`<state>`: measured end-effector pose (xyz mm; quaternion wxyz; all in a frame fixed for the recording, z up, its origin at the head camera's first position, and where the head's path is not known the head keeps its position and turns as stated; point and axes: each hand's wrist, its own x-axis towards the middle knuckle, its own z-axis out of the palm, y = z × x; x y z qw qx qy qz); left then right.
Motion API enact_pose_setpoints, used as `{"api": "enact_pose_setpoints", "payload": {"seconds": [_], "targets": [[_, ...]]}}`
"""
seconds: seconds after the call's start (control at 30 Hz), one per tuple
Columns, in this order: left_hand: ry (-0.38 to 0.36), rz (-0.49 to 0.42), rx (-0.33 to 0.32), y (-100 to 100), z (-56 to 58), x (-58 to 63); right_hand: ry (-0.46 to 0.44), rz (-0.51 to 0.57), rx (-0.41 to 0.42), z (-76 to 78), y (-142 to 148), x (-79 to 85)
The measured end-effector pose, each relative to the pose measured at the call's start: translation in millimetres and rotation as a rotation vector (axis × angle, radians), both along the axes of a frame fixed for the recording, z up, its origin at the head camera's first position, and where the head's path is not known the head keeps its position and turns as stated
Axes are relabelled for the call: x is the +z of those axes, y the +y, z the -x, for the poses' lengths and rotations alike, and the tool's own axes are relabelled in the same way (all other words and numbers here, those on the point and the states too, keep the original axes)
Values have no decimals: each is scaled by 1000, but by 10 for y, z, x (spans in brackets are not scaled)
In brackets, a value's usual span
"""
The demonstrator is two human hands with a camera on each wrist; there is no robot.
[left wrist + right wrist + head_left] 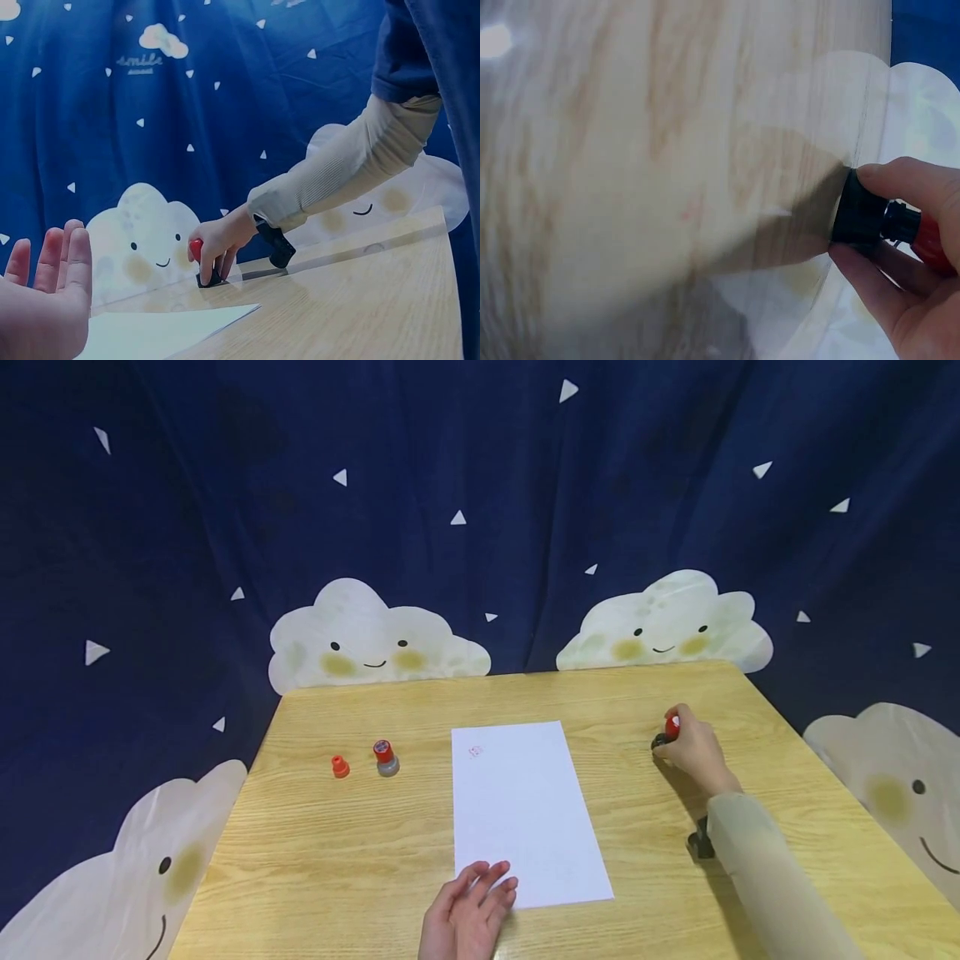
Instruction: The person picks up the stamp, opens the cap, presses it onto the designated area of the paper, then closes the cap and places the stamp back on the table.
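Observation:
My right hand (696, 750) is at the right side of the table, its fingers and thumb around a stamp (861, 214) with a black base and a red handle (672, 727). In the right wrist view the thumb and fingertips pinch the black base, close to the tabletop. My left hand (468, 917) lies palm up with loosely bent fingers, overlapping the near edge of a white sheet of paper (525, 810), and holds nothing. A small red print (476, 751) marks the sheet's upper left corner.
Left of the paper stand a red-and-grey round stamp (386, 760) and a small red cap-like piece (340, 767). A dark blue curtain (480, 468) with clouds and triangles hangs behind the wooden table (315, 860). A black camera (701, 841) sits under my right wrist.

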<state>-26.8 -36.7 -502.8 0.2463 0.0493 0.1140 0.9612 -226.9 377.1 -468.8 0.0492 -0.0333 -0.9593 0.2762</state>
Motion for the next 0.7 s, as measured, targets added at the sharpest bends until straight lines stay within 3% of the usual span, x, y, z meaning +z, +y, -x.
{"api": "enact_pose_setpoints", "payload": {"seconds": [0.23, 0.43, 0.57, 0.7], "targets": [[-1, 40, 12, -14, 1, 18, -14, 21, -35, -3, -4, 2], [14, 62, 40, -91, 44, 50, 17, -30, -80, -67, -38, 58], [28, 49, 57, -191, 88, 67, 132, -93, -153, -125, -148, 143], [30, 51, 73, -297, 139, 81, 332, -108, -184, -143, -314, 207]]}}
